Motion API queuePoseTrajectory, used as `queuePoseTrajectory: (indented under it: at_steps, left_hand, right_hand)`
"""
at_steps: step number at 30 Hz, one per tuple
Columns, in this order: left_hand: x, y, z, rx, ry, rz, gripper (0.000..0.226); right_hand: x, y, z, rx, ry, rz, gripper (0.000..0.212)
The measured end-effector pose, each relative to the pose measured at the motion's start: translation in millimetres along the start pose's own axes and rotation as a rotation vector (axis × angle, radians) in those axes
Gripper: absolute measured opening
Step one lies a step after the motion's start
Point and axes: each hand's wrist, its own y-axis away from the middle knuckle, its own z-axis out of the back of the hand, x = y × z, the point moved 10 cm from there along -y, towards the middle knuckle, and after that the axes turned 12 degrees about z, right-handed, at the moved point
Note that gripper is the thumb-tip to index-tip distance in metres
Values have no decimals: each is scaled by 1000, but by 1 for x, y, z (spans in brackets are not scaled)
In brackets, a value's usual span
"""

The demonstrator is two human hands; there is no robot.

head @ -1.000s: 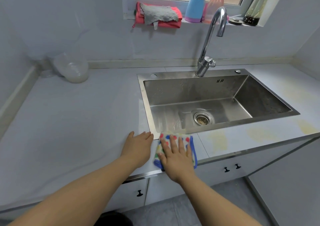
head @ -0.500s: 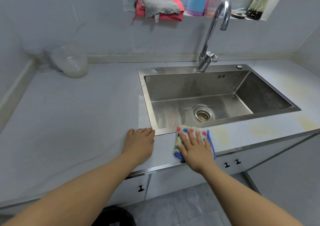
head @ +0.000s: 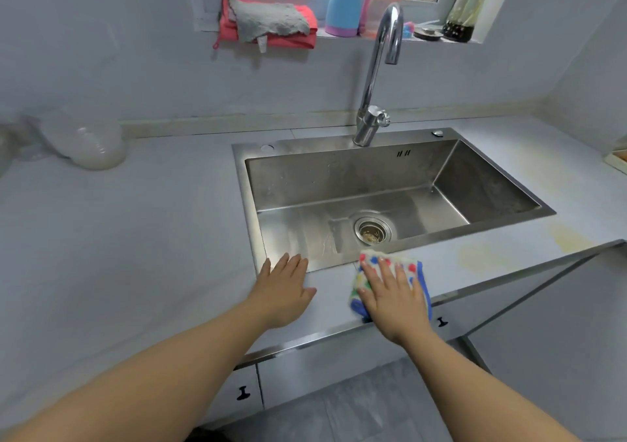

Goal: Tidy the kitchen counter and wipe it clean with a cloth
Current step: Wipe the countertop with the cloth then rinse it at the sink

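Note:
My right hand (head: 393, 297) lies flat with straight fingers on a folded cloth (head: 415, 272), white with coloured dots and a blue edge. The cloth sits on the narrow strip of grey counter (head: 135, 255) between the sink's front rim and the counter edge. My left hand (head: 283, 287) rests flat on the counter just left of the cloth, its fingertips at the sink's front left corner. Yellowish stains (head: 481, 255) mark the counter to the right of the cloth.
The steel sink (head: 373, 183) with a drain strainer (head: 372, 230) and tall tap (head: 376, 75) fills the middle. A clear plastic container (head: 91, 143) stands at the back left. Red and grey rags (head: 268, 22) and bottles (head: 344, 0) sit on the window sill.
My right hand has slid the cloth to the right along the front strip of the counter. My left hand has stayed flat near the sink's corner.

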Motion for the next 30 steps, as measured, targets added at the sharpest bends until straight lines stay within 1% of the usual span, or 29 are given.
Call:
queuePoseTrajectory:
  at_steps: [2, 4, 5, 6, 8, 9, 10, 11, 12, 14, 15, 17, 18, 21, 22, 23, 25, 27, 29, 30]
  left_hand:
    - [-4, -5, -1, 1, -25, 24, 58]
    - [-12, -15, 1, 11, 23, 43, 54]
    - [-18, -21, 2, 14, 61, 60, 52]
    - [-25, -30, 3, 19, 113, 98, 49]
    - [-25, -43, 6, 49, 241, 240, 45]
    - [-25, -47, 7, 70, 277, 301, 44]
    - [-29, -50, 7, 81, 275, 325, 44]
    - [-30, -51, 5, 90, 250, 328, 43]
    - [-31, -51, 3, 90, 223, 320, 43]
    - [-31, -49, 0, 76, 183, 320, 43]
    - [-31, -48, -1, 63, 164, 325, 42]
    - [-32, -48, -1, 38, 129, 334, 42]
    - [-35, -48, 0, 24, 119, 335, 42]
    - [-37, -46, 2, -6, 113, 328, 42]
    - [-38, -45, 2, -18, 110, 320, 42]
    - [-38, -44, 3, -29, 111, 315, 41]
    - [-36, -41, 3, -38, 121, 316, 42]
    - [-36, -42, 1, -12, 104, 317, 46]
    - [-44, -45, 1, 2, 84, 307, 52]
    - [-53, -47, 3, -10, 83, 286, 52]
  right_hand:
    - [-23, -3, 7, -6, -20, -86, 56]
    - [-18, -9, 10, -29, -79, -114, 56]
    - [-9, -11, 10, -41, -87, -91, 57]
    - [1, -12, 8, -51, -75, -27, 59]
    - [22, -9, 2, -25, -34, 162, 77]
    - [18, -8, 0, 5, -17, 217, 86]
    - [2, -9, 2, 23, -4, 234, 91]
    - [-17, -11, 5, 26, -2, 211, 91]
    - [-40, -14, 9, 18, 0, 158, 86]
    - [-76, -17, 15, 15, 15, 20, 63]
    - [-82, -17, 16, 4, 1, -22, 57]
    - [-66, -18, 16, -26, -36, -32, 56]
    - [-50, -17, 15, -29, -40, 10, 59]
    - [-4, -14, 3, 15, -34, 241, 85]
    - [-6, -14, 3, 28, -29, 282, 84]
    - [-15, -15, 5, 27, -22, 294, 77]
    - [-54, -19, 11, 20, -8, 223, 62]
    - [-94, -21, 18, 3, 1, 75, 56]
    - [-102, -20, 21, -21, -14, -4, 56]
    - [-90, -18, 20, -27, -39, 3, 56]
